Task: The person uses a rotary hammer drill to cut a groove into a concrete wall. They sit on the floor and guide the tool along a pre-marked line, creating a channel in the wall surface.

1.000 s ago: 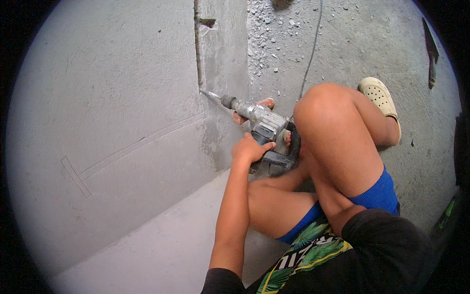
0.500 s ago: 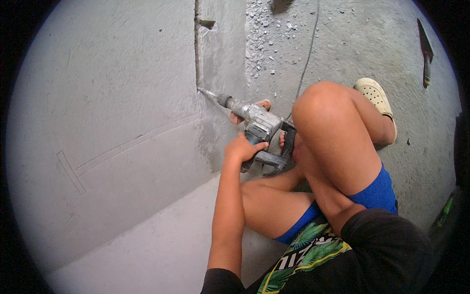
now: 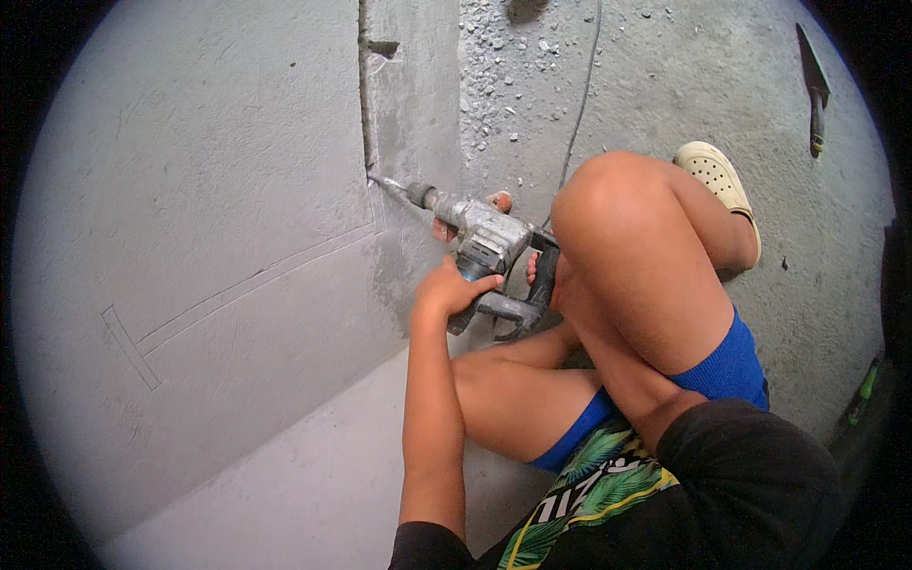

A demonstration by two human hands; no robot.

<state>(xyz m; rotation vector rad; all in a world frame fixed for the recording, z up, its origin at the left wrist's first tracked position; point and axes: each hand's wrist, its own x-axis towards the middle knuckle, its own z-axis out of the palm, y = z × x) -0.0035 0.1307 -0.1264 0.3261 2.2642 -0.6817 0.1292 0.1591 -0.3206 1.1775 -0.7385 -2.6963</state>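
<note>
My left hand [image 3: 448, 289] is wrapped round the motor housing of a dusty grey rotary hammer [image 3: 492, 235]. The black rear handle [image 3: 541, 278] is gripped by my right hand [image 3: 532, 267], mostly hidden behind my raised knee; only some fingertips show. A chisel bit [image 3: 389, 182] sticks out of the hammer's front. Its tip touches the grey wall [image 3: 218, 171] at the lower end of a narrow cut groove [image 3: 364, 95]. Thin scored lines [image 3: 256, 282] run from near the tip across the wall to a small marked rectangle [image 3: 130, 348].
Broken rubble [image 3: 489, 76] lies on the concrete floor along the wall. A grey cord [image 3: 581, 104] runs away from the hammer. A trowel [image 3: 814, 90] lies at the far right, and a green-handled tool [image 3: 864, 391] lower down. My cream clog [image 3: 714, 177] rests on the floor.
The view has shifted a little, so everything sits slightly further left. Both hands keep their hold on the rotary hammer, and the chisel tip stays at the groove's end.
</note>
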